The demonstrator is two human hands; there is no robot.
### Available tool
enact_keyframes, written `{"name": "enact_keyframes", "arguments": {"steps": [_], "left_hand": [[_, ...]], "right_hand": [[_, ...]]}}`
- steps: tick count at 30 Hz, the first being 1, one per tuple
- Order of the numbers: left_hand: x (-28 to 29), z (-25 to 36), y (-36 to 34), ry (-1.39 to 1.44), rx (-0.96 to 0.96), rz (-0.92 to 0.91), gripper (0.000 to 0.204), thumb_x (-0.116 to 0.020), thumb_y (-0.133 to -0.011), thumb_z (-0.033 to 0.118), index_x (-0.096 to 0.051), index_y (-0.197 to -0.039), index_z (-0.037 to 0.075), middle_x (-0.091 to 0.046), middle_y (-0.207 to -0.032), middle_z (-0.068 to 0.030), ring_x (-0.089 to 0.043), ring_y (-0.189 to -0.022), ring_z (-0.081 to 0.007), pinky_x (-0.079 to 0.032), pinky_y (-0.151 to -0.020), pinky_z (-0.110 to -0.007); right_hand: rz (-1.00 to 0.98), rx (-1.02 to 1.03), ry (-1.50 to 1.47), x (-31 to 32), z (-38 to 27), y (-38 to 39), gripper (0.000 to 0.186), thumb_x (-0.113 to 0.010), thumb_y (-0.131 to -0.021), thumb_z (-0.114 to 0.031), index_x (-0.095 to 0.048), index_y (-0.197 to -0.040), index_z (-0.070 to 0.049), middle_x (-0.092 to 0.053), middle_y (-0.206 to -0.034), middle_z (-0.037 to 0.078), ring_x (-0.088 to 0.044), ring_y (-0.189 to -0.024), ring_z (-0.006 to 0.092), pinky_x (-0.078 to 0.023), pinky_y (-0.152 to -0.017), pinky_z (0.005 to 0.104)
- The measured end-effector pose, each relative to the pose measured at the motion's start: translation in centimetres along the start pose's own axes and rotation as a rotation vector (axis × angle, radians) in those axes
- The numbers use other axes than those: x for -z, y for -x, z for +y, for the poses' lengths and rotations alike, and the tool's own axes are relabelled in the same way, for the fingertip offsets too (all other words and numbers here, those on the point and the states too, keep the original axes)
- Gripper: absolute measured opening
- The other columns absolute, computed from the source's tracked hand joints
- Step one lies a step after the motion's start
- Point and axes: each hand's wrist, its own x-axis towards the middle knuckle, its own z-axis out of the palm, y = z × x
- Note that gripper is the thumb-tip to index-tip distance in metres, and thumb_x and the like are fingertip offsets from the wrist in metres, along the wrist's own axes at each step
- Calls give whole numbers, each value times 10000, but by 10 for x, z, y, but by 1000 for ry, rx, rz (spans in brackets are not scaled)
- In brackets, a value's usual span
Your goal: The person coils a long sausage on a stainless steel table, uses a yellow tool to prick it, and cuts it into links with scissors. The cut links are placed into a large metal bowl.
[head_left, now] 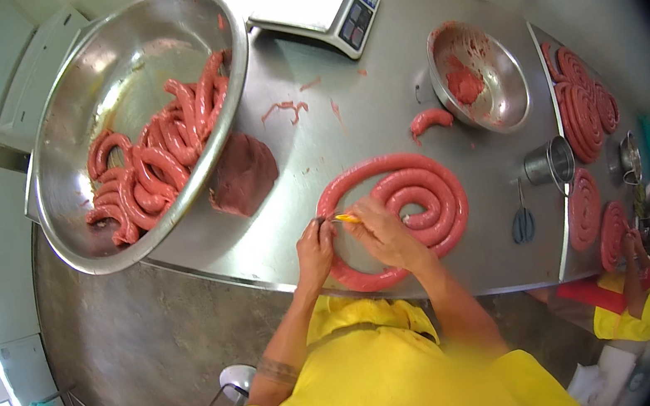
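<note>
Pinching with bunched, almost fully closed fingertips of the left hand [315,248] at the left side of the outer turn of a pink sausage coil [430,196]; cannot tell the exact bit caught between thumb and finger. Gripping a small yellow tool [347,218] in the tightly curled fingers of the right hand [383,235], just beside the left fingertips and over the open part of the coil. Working on this coil flat on a steel table [492,195], close against the near edge. At the table's left end, out over the near edge, a wide steel bowl [122,82] with sausage links [154,157] inside; just beside it, a dark red meat slab [245,173]. By the far edge, a scale [328,1]. Toward the right edge, a smaller bowl [505,84] with a short sausage [430,119] near its left side, then a metal cup [546,164] and, nearer, blue-handled scissors [522,225].
</note>
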Motion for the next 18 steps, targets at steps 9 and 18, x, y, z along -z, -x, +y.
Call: {"name": "enact_keyframes", "arguments": {"steps": [9,18], "left_hand": [[0,-13,-32,509,804,-135,123,-524,-1039,125,-625,-1025,57,-669,-1072,-168,-684,-891,-321,-553,-764,-394],[33,8,-3,-503,-231,-18,210,-666,-896,78,-648,-1104,68,-473,-1314,-211,-464,-1232,-388,-278,-1052,-623]], "right_hand": [[233,-1086,-545,163,-9,136,171,-527,-1072,-266,-528,-1186,-139,-399,-672,-100,-370,-534,28,-346,-515,202],[-419,-57,-48,-19,44,-29,202,-569,-993,-114,-553,-1184,-51,-627,-1063,154,-627,-1000,337,-489,-842,442]]}}
